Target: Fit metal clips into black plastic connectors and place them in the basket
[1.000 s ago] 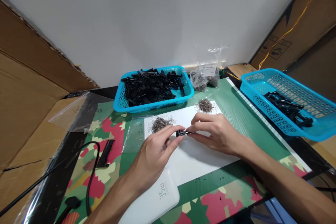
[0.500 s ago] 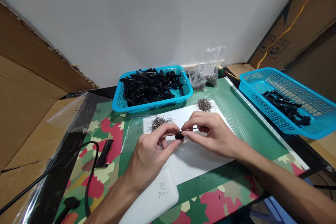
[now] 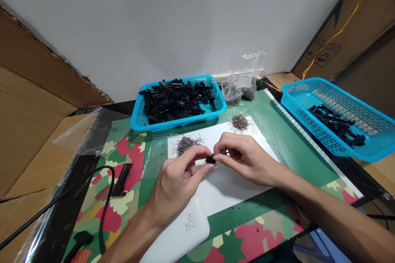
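My left hand (image 3: 177,181) pinches a small black plastic part (image 3: 210,159) between thumb and index finger, over the white paper. Against the part's right end, my right hand (image 3: 243,156) has its fingers closed around a thin metal tool (image 3: 220,154). Most of that tool is hidden by the fingers, so its kind does not show. Behind my left hand lies a pile of small wire pieces (image 3: 186,144) resembling springs. A second wire-piece pile (image 3: 240,122) sits beyond my right hand. Both heaps rest on the white paper (image 3: 234,201).
A blue basket (image 3: 173,125) full of black plastic parts stands at the back; another blue basket (image 3: 327,141) with fewer is at right. Clear bags (image 3: 243,90) stand between them. A white power bank (image 3: 185,230), black cable (image 3: 112,181) and black part (image 3: 121,180) lie front left.
My right hand has shifted slightly left and its fingers are curled closer, so less of the thin tool shows. My left hand holds the black part nearly still.
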Motion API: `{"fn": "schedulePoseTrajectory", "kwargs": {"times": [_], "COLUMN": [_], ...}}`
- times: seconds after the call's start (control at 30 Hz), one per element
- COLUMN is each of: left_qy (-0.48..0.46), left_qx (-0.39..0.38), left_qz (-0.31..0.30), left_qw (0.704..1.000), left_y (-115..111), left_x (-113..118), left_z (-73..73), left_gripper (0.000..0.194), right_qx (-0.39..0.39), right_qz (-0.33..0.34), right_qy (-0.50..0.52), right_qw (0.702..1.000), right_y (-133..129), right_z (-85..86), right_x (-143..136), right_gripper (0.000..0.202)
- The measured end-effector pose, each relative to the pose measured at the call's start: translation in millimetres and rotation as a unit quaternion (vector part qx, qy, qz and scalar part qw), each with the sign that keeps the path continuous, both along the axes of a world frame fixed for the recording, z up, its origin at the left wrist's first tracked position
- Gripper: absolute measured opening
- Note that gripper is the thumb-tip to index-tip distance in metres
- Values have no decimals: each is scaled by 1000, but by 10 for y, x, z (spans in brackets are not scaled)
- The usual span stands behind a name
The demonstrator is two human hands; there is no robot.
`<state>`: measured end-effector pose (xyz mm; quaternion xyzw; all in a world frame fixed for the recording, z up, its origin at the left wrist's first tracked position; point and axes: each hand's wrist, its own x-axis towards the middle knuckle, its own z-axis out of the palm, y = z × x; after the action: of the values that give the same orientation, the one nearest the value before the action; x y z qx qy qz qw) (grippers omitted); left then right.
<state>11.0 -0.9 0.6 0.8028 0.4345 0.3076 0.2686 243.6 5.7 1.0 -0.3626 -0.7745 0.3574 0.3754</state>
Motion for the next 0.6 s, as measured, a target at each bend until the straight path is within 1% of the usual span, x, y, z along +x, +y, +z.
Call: {"fn": "schedulePoseTrajectory", "kwargs": {"times": [0.1,0.17,0.23,0.33,0.4,0.5,0.6], "left_qy": [-11,-19,-33,-54,-62,-72,-80], "left_qx": [22,36,56,106,138,178,222], "left_qz": [15,23,29,41,45,32,6], "left_qw": [1000,999,997,992,987,981,972], "left_y": [-1,-6,-16,-38,-53,-69,-79], "left_x": [-5,-13,-18,-11,-6,-14,-37], "left_z": [-6,-4,7,37,51,46,28], "left_gripper": [20,22,23,24,25,24,20], "right_qx": [12,18,43,125,199,284,325], "right_qz": [-29,-59,-92,-137,-154,-158,-138], "right_qy": [30,67,104,125,105,64,58], "right_qw": [999,996,989,975,962,944,934], "right_y": [-10,-25,-57,-141,-206,-276,-294], "right_z": [-14,-16,-13,-11,-19,-51,-102], "right_x": [-34,-71,-115,-175,-198,-212,-216], "right_gripper": [7,7,8,8,7,6,8]}}
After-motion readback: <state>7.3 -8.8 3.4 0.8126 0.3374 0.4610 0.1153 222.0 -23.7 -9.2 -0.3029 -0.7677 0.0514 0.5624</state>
